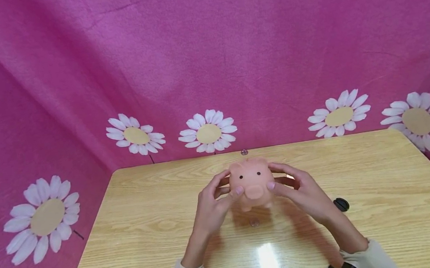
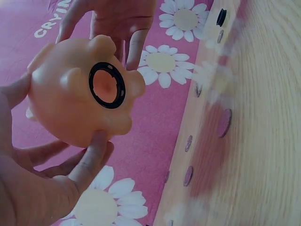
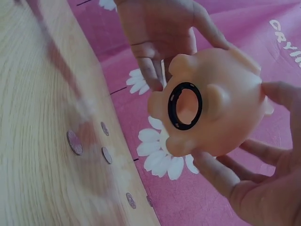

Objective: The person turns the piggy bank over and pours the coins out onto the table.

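Observation:
A pink piggy bank is held up above the table, its snout and two black eyes toward the head camera. My left hand grips one side, thumb beside the snout, fingers round behind. On the opposite side my right hand grips it the same way. Underneath, the left wrist view shows a round hole with a black rim between the stubby feet. A black round plug lies on the table right of my right hand.
Several coins lie on the wooden table: one coin in front below the piggy bank, another coin near the back edge, and a larger coin among others. A pink curtain with daisies stands behind.

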Demonstrator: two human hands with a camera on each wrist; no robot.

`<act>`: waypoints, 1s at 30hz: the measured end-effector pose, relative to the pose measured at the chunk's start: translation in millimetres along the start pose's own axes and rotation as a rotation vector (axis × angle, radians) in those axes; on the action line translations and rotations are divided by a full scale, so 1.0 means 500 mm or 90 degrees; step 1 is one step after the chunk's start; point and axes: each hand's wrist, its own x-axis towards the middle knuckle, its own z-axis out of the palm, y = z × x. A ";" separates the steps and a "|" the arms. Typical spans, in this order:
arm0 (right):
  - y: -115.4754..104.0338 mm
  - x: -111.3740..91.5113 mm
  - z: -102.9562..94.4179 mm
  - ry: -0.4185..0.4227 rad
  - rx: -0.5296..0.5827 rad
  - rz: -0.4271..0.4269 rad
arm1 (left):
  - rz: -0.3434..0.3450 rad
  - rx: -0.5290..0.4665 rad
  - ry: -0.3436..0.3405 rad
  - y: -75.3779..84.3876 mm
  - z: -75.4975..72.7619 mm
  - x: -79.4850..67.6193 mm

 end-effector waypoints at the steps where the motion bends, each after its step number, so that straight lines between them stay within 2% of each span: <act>1: 0.000 0.000 0.002 0.003 0.001 0.011 | -0.011 0.011 0.002 -0.001 0.001 0.000; 5: -0.001 0.001 0.006 0.008 0.000 0.036 | -0.049 0.018 0.000 -0.004 0.004 0.002; 12: 0.005 0.005 0.007 0.019 -0.057 0.054 | -0.071 0.037 -0.014 -0.002 0.008 0.004; 20: 0.004 0.009 0.008 0.021 0.022 0.127 | -0.085 0.036 -0.041 -0.005 0.008 0.005; 30: 0.006 0.010 0.008 0.019 0.025 0.131 | -0.090 0.024 -0.052 -0.003 0.007 0.003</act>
